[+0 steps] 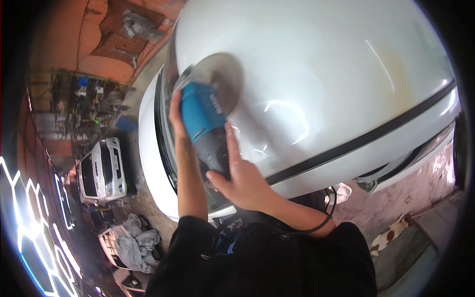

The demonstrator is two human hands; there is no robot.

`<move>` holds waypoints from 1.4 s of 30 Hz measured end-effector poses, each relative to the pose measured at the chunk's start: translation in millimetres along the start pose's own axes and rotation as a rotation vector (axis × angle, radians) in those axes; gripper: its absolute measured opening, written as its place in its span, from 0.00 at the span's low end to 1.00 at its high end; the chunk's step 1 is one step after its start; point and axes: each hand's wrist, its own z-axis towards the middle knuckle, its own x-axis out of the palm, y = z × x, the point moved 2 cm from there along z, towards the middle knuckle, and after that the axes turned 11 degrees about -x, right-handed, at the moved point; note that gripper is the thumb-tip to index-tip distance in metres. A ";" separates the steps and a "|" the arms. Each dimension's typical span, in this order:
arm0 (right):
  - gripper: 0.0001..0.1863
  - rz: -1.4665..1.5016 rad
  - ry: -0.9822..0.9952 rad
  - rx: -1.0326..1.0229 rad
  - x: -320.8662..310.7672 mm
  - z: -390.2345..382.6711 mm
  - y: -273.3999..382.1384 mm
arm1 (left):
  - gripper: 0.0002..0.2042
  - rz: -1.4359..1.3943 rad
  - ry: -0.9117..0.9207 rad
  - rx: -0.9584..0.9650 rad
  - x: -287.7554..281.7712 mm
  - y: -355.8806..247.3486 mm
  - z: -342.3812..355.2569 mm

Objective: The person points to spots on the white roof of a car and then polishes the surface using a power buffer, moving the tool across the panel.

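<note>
A blue and black rotary polisher (204, 114) lies across the edge of a white car's roof (307, 64). Its round pale pad (228, 74) rests against the roof and looks blurred. My left hand (176, 110) grips the polisher's head end from the left, its fingers partly hidden behind the blue body. Around the black rear handle is my right hand (242, 179), thumb on the near side and index finger stretched along the body. A black cord (332, 210) loops by my right forearm.
A dark trim strip (346, 143) runs along the roof's near side. Beyond the bonnet (153, 148) stands another white vehicle (103, 171). Cluttered shelves (89, 106) line the far left. Grey sheeting (136, 240) is heaped at lower left. A brown-and-white animal (389, 235) lies at lower right.
</note>
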 end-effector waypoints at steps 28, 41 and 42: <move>0.58 0.216 -0.253 -0.110 -55.7 8.9 22.6 | 0.24 0.374 0.180 0.114 109.9 -51.3 26.5; 0.59 0.199 0.264 0.128 9.6 15.1 -8.0 | 0.29 0.164 -0.166 0.033 -46.1 -15.0 -33.5; 0.59 0.199 0.266 0.127 9.4 15.7 -7.7 | 0.30 0.110 -0.131 0.007 -61.7 -8.9 -30.0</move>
